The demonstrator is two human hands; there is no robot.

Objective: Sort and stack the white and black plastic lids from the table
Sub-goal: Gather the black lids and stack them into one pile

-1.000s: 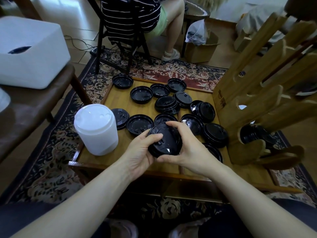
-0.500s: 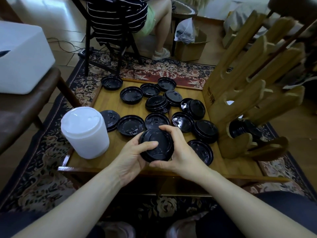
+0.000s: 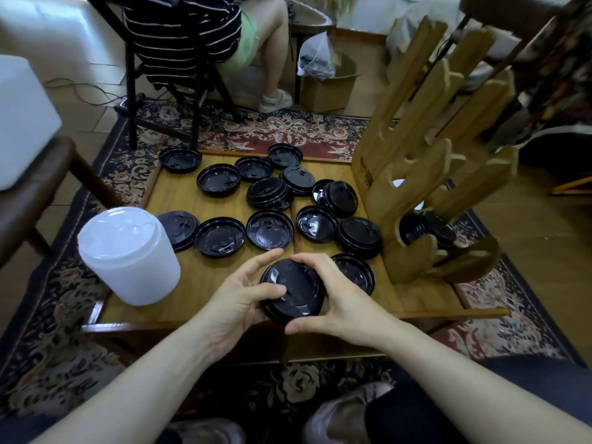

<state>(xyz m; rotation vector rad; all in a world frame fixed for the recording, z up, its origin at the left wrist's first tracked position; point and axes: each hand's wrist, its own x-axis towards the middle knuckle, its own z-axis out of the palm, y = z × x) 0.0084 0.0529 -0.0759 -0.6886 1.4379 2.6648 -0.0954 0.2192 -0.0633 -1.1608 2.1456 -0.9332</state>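
Both hands held a stack of black lids (image 3: 293, 291) above the near edge of the wooden table (image 3: 179, 200). Left hand (image 3: 235, 302): thumb lay across the top lid, fingers curled round the stack's left side. Right hand (image 3: 336, 299): fingers arched over the far rim, thumb closed under the near rim. Stack sat dome-up, tilted slightly toward the camera; no. of lids in it could not be told.

Just right of the stack, partly hidden by the right hand, lay a single black lid (image 3: 357, 272) flat on the table. Beyond the hands: loose black lids (image 3: 270, 233) in rough rows, some dome-up, some inverted, w/ a short pile of black lids (image 3: 269, 193) near the table's centre and another (image 3: 360, 237) at the right.

At the near-left corner stood a tall stack of white lids (image 3: 128, 254), upright. At the right edge stood a wooden slotted rack (image 3: 413, 155); black lids (image 3: 426, 230) were nested in its lowest slot, on edge.

Table stood on a floral rug (image 3: 272, 129). Far side: a seated person (image 3: 205, 33) in a striped top on a dark chair; cardboard box (image 3: 330, 86) beside them.
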